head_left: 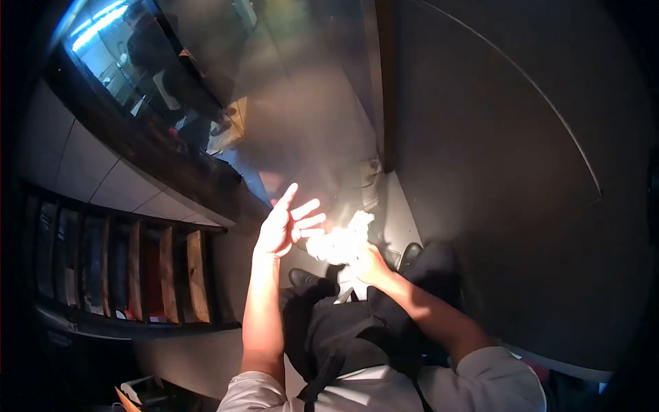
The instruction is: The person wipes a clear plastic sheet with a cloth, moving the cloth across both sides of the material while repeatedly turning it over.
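Observation:
My left hand (pixel 280 230) is raised in front of me with its fingers spread and nothing in it. To its right, my right hand (pixel 368 264) is closed on a crumpled white cloth (pixel 340 242), which bright light washes out. The cloth bunches up between the two hands, close to the left fingertips. Whether those fingertips touch it I cannot tell. The right fingers are partly hidden by the glare.
A dark panel (pixel 515 178) stands on the right and a shiny surface (pixel 295 89) ahead. At the left is a slatted wooden rack (pixel 167 275). Behind a window at the upper left, a person's dark clothing (pixel 154 48) shows. My shoes (pixel 312 281) are on the floor.

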Action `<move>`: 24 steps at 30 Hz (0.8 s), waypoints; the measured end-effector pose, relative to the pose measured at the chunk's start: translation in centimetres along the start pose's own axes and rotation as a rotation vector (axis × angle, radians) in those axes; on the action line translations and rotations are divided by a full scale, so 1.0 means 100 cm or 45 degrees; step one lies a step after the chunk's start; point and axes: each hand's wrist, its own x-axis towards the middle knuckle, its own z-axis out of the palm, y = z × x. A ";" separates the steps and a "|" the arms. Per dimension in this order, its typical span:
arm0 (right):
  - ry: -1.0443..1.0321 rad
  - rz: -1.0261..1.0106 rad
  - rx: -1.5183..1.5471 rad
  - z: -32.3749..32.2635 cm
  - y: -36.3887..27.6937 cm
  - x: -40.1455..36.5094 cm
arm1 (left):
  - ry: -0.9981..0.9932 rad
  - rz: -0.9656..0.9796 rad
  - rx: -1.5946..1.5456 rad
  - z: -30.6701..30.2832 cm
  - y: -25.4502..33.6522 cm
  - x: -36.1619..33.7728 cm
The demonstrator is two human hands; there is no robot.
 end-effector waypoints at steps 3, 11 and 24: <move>0.465 0.236 1.193 -0.002 0.027 -0.054 | -0.017 -0.055 -0.030 -0.004 0.001 -0.001; 1.278 0.424 1.555 -0.210 -0.024 0.038 | -0.110 -0.041 -0.124 0.004 0.003 -0.004; 0.563 -0.063 1.494 -0.275 -0.087 0.180 | -0.229 -0.067 -0.123 0.021 0.005 0.001</move>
